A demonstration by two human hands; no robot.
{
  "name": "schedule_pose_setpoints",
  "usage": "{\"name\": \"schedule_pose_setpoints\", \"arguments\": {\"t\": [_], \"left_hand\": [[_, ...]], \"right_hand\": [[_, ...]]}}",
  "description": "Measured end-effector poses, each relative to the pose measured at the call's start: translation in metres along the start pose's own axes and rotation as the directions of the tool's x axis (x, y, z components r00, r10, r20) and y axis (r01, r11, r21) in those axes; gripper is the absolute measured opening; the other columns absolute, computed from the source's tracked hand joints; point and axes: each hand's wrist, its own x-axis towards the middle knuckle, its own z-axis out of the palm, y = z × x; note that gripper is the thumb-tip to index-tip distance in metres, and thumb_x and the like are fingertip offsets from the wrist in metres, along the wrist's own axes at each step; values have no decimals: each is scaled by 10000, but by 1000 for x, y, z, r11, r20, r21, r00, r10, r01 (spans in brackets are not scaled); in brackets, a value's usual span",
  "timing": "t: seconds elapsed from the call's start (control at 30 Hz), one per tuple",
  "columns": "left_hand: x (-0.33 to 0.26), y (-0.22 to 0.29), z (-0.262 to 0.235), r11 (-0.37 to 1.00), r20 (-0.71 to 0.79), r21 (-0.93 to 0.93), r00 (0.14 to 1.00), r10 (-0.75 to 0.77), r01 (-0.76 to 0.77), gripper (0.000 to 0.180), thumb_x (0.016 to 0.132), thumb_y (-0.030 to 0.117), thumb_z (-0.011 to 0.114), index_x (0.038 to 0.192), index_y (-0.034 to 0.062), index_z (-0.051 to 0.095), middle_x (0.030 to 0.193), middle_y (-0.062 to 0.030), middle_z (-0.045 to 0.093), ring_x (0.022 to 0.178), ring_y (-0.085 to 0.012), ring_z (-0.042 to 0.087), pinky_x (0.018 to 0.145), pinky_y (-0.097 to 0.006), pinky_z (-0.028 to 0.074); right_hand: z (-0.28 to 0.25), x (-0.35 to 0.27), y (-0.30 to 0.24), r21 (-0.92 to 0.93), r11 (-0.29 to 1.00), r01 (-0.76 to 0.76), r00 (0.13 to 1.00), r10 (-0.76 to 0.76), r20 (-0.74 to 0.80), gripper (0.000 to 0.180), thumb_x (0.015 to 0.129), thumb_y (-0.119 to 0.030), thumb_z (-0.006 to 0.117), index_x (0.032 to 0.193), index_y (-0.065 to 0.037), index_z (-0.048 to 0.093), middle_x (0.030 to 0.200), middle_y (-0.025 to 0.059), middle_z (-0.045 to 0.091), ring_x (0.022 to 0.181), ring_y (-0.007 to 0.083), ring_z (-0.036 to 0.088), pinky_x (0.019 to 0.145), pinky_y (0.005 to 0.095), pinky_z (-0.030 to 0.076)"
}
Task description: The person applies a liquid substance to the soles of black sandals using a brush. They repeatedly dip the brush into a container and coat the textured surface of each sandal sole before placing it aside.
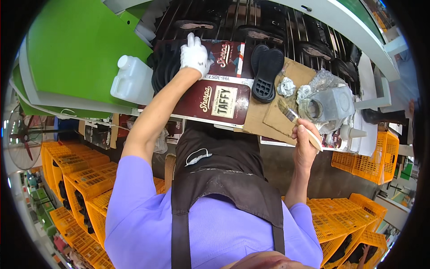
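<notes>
My left hand (195, 57), in a white glove, stretches its fingers over the far end of a dark red printed board (179, 107), beside a stack of black shoe soles (162, 71). Nothing shows in its fingers. Bare, my right hand (306, 141) grips the pale handle of a flat brush (286, 110), whose bristles point away from me over a cardboard sheet (257, 117). Between my hands, two black soles (268, 74) lie overlapping. Right of the brush is a clear plastic container (333, 103) with a round mouth, amid crumpled wrapping (286, 87).
Black footwear (262, 35) lies with pale undersides showing on a roller conveyor (233, 13) at the far side. A white jug (132, 80) stands left by a green panel (80, 54). Near my right hand lies a nozzle bottle (351, 132). Orange crates (89, 179) stand on both sides.
</notes>
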Motion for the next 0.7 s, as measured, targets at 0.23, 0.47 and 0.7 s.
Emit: {"name": "schedule_pose_setpoints", "arguments": {"t": [0.23, 0.47, 0.7], "left_hand": [[35, 3, 4, 989, 107, 118, 992, 73, -85, 496, 738, 404, 678, 1041, 12, 650, 1331, -177, 440, 1325, -330, 288, 920, -440, 398], [28, -23, -29, 901, 134, -432, 991, 30, 31, 585, 758, 490, 635, 1109, 23, 610, 1053, -190, 626, 940, -302, 606, 821, -380, 482], [-19, -96, -82, -228, 280, -939, 958, -67, 258, 443, 806, 258, 635, 1164, 14, 545, 973, -137, 634, 765, -196, 639, 593, -257, 521]], "right_hand": [[-9, -9, -4, -69, 997, -31, 998, 28, -54, 185, 868, -113, 624, 980, 33, 637, 754, 60, 620, 638, 83, 554, 587, 203, 448], [-29, 2, -3, -206, 976, -67, 997, 58, -50, 200, 872, -119, 615, 1015, 20, 636, 738, 28, 603, 618, 63, 518, 569, 192, 423], [-58, 23, -26, -353, 930, -104, 979, 32, -203, 190, 864, -125, 629, 1007, -1, 649, 713, 16, 615, 600, 51, 537, 546, 191, 435]]}}
